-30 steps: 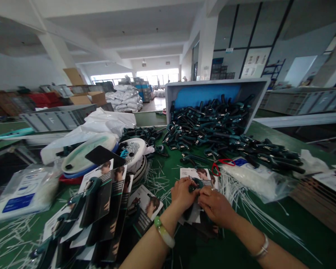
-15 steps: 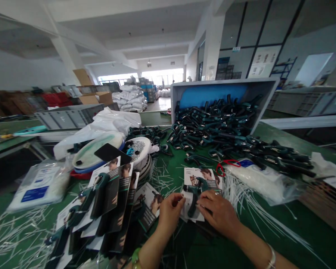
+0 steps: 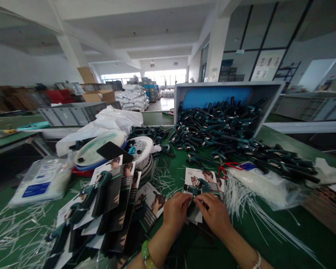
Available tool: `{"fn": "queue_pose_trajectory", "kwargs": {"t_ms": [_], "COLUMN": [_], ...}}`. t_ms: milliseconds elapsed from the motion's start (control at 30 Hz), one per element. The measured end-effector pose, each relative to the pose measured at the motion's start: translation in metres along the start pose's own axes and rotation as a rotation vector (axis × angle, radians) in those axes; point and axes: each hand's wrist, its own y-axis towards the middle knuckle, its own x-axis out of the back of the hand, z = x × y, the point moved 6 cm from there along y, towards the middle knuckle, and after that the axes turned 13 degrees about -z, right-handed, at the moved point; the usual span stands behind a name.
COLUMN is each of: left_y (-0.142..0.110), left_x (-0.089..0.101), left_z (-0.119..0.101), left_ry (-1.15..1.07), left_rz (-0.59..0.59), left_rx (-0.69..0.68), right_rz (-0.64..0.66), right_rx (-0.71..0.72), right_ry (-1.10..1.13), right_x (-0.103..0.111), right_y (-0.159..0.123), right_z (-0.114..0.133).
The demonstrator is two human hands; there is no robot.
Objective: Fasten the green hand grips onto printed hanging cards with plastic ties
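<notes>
Left hand [image 3: 176,212] at card's [image 3: 190,174] left edge, right hand [image 3: 215,213] opposite, fingers bent over tool [image 3: 194,189]; can't tell what's gripped.

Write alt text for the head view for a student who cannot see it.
A left hand and right hand work close together at a dark green tool on a printed card. Beyond, similar tools spill from a tipped grey crate onto a green table.

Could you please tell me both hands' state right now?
Left hand: curled at the dark green tool; grip cannot be told.
Right hand: curled at that tool; grip unclear too.
</notes>
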Motion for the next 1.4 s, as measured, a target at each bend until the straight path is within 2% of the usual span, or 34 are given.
{"fn": "queue_pose_trajectory", "kwargs": {"t_ms": [233, 567, 667, 767, 833, 1033, 1100, 1200, 1267, 1333, 1400], "left_y": [0.000, 0.002, 0.003, 0.004, 0.004, 0.003, 0.005, 0.007, 0.006, 0.002, -0.004], "left_x": [0.000, -0.002, -0.003, -0.003, -0.005, -0.004, 0.000, 0.006, 0.008, 0.008, 0.007], "left_z": [-0.003, 0.002, 0.002, 0.001, -0.001, -0.001, -0.004, -0.011, -0.012, -0.010, -0.006], "left_ry": [0.010, -0.232, -0.241, -0.258, -0.275, -0.283, -0.218, -0.084, -0.025, 0.003, 0.024], "left_rz": [0.006, -0.027, -0.005, 0.004, 0.027, 0.031, 0.036, 0.067, 0.086, 0.096, 0.094], "left_rx": [-0.017, 0.007, 0.002, 0.009, 0.002, 0.072, 0.062, 0.034, 0.033, 0.050, 0.064], "right_rz": [0.074, 0.165, 0.198, 0.163, 0.119, 0.080, 0.007, -0.214, -0.306, -0.266, -0.117], "right_rx": [0.048, 0.130, 0.121, 0.049, 0.058, 0.214, 0.230, 0.158, 0.071, -0.006, -0.071], "right_ry": [-0.049, -0.233, -0.118, 0.088, 0.158, 0.067, 0.057, 0.103, 0.150, 0.209, 0.291], "right_x": [-0.002, -0.005, -0.002, 0.002, 0.004, -0.004, -0.002, 0.009, 0.013, 0.010, 0.002], "right_y": [0.002, 0.000, 0.001, 0.005, 0.009, 0.017, 0.019, 0.019, 0.018, 0.019, 0.020], "right_z": [0.003, 0.011, 0.008, -0.001, -0.002, 0.008, 0.008, 0.002, -0.006, -0.010, -0.010]}}
